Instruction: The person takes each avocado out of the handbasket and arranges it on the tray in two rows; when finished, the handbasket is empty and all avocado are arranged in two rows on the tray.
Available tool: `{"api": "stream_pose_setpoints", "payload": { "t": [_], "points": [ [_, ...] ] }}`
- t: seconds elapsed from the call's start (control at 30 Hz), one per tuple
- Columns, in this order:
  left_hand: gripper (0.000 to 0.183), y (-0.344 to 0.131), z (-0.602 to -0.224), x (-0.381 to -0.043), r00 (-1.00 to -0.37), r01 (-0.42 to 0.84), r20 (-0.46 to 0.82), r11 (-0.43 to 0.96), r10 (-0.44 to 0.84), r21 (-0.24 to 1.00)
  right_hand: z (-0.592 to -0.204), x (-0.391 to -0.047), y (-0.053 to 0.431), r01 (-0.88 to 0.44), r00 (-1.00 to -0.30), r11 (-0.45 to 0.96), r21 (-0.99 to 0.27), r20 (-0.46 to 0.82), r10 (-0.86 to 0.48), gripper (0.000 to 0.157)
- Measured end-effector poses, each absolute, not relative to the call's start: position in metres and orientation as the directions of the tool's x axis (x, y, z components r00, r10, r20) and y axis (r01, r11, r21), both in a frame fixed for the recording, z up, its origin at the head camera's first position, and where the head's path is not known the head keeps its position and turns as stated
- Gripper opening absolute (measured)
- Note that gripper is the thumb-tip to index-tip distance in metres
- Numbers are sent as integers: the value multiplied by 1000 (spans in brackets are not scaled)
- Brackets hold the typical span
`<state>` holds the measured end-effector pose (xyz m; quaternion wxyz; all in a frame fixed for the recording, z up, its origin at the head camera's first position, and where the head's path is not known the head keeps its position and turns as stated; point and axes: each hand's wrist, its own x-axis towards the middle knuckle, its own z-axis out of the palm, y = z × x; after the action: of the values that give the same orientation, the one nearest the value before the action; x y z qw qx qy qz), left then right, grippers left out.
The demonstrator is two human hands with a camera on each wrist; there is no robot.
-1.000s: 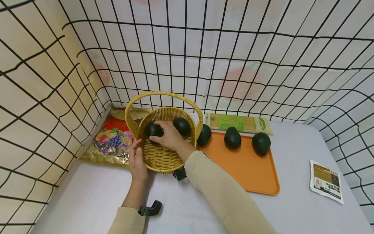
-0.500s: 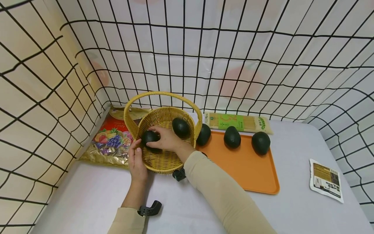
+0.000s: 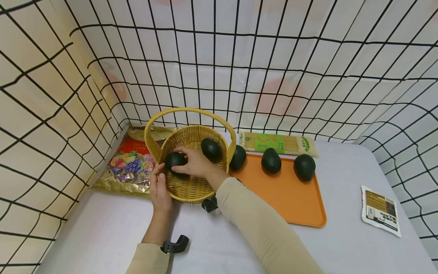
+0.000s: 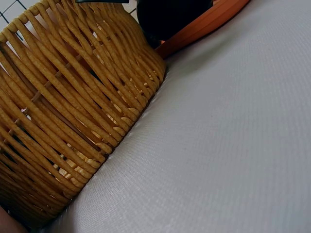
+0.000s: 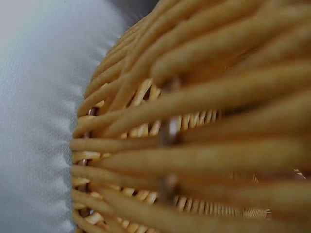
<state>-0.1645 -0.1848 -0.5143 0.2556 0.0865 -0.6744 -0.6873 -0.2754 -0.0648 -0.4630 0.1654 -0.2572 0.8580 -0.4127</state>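
Note:
In the head view, my right hand reaches into the yellow wicker basket and grips a dark green avocado by its side, low against the left wall. A second avocado lies in the basket at the back right. My left hand rests against the outside of the basket's left side, fingertips at the rim. The left wrist view shows the basket's woven side standing on the white cloth; up close, the right wrist view is filled by the weave. Neither wrist view shows the held avocado.
Right of the basket, an orange tray bears three avocados, one of them mid-row. Behind it lies a noodle pack. A candy bag sits left, a white pouch far right. Black wire mesh encloses the back and sides.
My right hand has moved the gripped avocado slightly left and toward me inside the basket, then stayed there for the last half second. My left hand has kept its place.

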Motion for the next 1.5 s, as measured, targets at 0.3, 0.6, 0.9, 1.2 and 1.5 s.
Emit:
{"api": "stream_pose_setpoints", "payload": {
  "t": [0.3, 0.6, 0.9, 1.2, 1.5],
  "points": [
    [40, -184, -516, -165, -847, 251, 237, 34, -476, 967, -457, -274, -60, -292, -846, 465, -836, -1, -534, 66],
    [40, -184, -515, -164, -846, 248, 227, 21, -483, 969, -447, -267, -62, -256, -873, 437, -863, 12, -487, 67],
    [41, -183, -517, -166, -838, 274, 244, 11, -488, 962, -429, -253, -61, -249, -881, 456, -854, 3, -474, 70],
    [42, -183, -515, -164, -848, 240, 226, 33, -479, 970, -414, -237, -50, -251, -915, 500, -829, 35, -402, 66],
    [43, -183, -513, -163, -861, 209, 197, 26, -470, 978, -398, -216, -32, -186, -938, 460, -868, 17, -347, 66]
  ]
}}
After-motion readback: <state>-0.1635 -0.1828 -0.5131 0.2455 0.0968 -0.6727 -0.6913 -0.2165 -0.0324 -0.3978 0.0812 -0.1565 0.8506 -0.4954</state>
